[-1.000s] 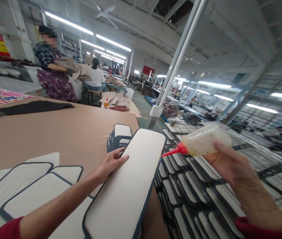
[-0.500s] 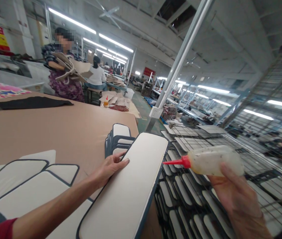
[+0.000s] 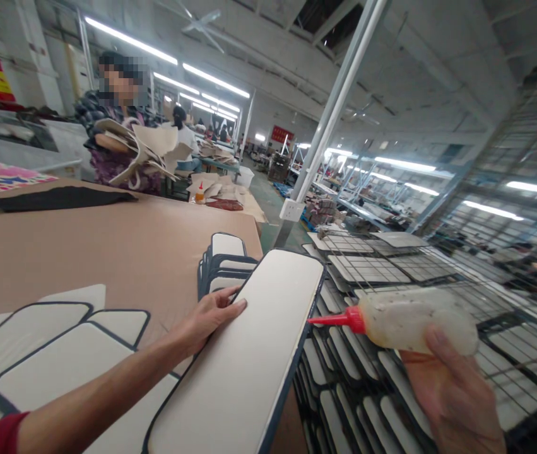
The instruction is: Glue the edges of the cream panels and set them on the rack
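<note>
1. Right hand (image 3: 452, 397) grips glue bottle (image 3: 414, 318), red nozzle at white panel (image 3: 244, 359) edge.
2. Left hand (image 3: 209, 315) rests flat, fingers spread, on that panel over the table (image 3: 107, 252).
3. Wire rack (image 3: 382, 271) beyond holds more panels.
4. Far left, a person carries beige pieces (image 3: 149, 148).

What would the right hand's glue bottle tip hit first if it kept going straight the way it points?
Most likely the dark edge of the long white panel that the left hand steadies. The red nozzle of the glue bottle in the right hand points left at it, though depth is unclear.
</note>
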{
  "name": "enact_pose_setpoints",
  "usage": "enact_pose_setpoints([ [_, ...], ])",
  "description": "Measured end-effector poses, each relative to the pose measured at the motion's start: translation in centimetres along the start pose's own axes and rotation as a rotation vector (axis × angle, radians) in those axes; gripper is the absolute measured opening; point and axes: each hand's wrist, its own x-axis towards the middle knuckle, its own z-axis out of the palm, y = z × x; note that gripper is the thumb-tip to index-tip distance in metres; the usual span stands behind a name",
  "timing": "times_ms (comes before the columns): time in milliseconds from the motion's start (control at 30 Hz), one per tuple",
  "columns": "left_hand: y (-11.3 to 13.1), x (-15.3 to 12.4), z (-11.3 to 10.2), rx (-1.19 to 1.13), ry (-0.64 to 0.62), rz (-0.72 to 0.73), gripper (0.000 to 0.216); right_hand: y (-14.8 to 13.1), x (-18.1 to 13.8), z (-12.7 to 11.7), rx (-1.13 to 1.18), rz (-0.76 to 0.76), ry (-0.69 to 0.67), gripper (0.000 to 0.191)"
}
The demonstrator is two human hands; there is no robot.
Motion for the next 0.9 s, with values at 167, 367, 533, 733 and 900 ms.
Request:
enact_pose_setpoints([
  [167,0.29,-0.46,0.53,0.016,-0.003,-0.002,0.087,-0.08,-0.28,-0.08,0.009,0.01,0.014,0.035],
  [367,0.42,-0.79,0.74,0.002,0.0,0.004,0.081,-0.06,-0.49,-0.21,0.022,0.006,-0.035,0.03],
  [533,0.42,-0.87,0.53,-0.009,-0.027,0.027,0.077,-0.01,-0.63,-0.15,0.043,0.009,-0.039,0.035],
  [733,0.39,-0.93,0.19,-0.029,-0.048,0.034,0.074,0.58,-0.48,-0.56,0.023,-0.039,-0.044,0.047],
  [900,0.41,-0.9,0.23,-0.083,-0.052,0.029,0.07,0.8,-0.82,-0.65,0.007,-0.078,-0.046,0.043],
])
